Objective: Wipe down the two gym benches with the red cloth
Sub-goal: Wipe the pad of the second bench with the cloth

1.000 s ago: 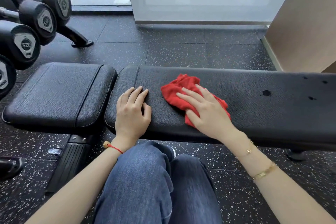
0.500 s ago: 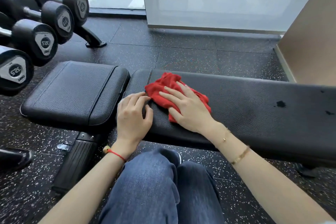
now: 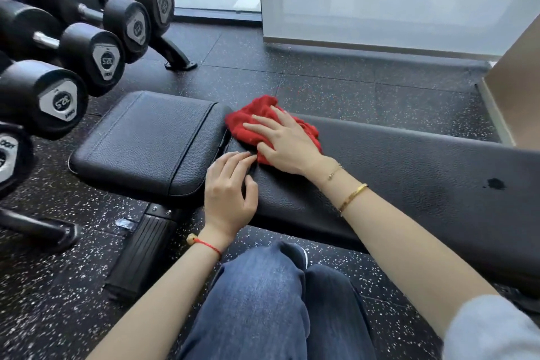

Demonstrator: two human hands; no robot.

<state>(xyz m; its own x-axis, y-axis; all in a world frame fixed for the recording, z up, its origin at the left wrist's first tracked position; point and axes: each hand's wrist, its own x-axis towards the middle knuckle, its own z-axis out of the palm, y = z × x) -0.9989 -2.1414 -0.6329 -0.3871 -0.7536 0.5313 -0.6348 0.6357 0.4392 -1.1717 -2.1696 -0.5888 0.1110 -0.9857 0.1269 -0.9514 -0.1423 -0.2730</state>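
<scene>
Both hands flat: right hand [image 3: 287,142] presses red cloth [image 3: 257,121] on bench [image 3: 409,172], long axis left-right; left hand [image 3: 230,193] beside.

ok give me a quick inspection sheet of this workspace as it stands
surface: long bench pad, black, with a dark spot toward its right end
job's things: red cloth bunched at the long pad's left end, beside the seat pad
clutter: nothing seen
grippers: right hand flat on the cloth; left hand resting on the long pad's front edge
cables: nothing seen
surroundings: dumbbells racked at left, speckled floor, glass wall behind
</scene>
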